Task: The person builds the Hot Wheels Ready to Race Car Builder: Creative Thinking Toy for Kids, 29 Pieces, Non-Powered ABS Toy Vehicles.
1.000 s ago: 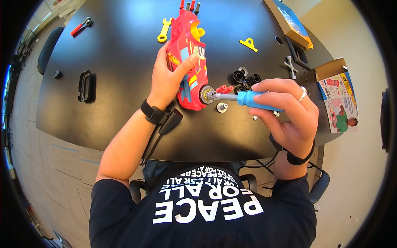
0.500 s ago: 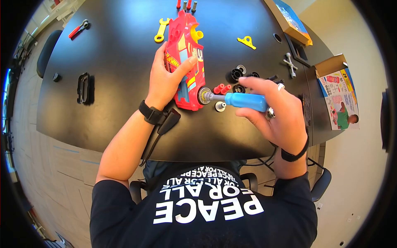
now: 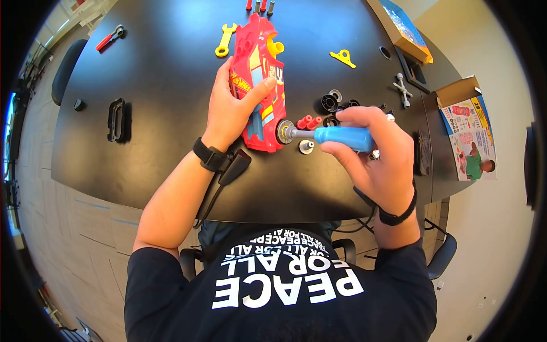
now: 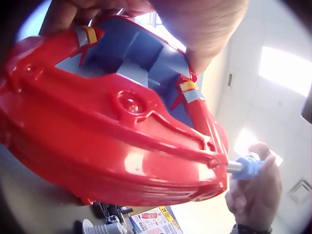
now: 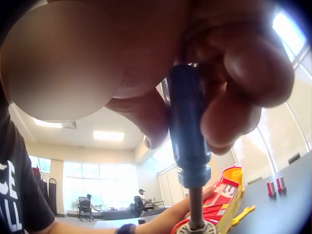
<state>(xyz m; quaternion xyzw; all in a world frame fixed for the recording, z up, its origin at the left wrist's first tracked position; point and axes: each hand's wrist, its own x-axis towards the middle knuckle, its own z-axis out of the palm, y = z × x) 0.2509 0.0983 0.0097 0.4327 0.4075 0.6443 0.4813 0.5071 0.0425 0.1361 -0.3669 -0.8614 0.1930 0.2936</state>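
Note:
A red toy car with a blue interior is held by my left hand, its thumb laid across the side. A grey hub in a black wheel shows at the car's near right corner. My right hand grips the blue handle of a screwdriver between thumb and fingers. The grey shaft meets the wheel's middle. In the right wrist view the screwdriver points down into the wheel hub. The left wrist view shows the car's red front close up, hiding the wheel.
Red bolts, black wheels and a white-and-grey piece lie near the screwdriver. Farther out are a yellow wrench, yellow part, cross-shaped wrench, ratchet, black frame and printed box.
My right hand has shifted left and turned, its fingers changing their hold on the screwdriver handle. The shaft stays at the wheel. My left hand and the car have barely moved.

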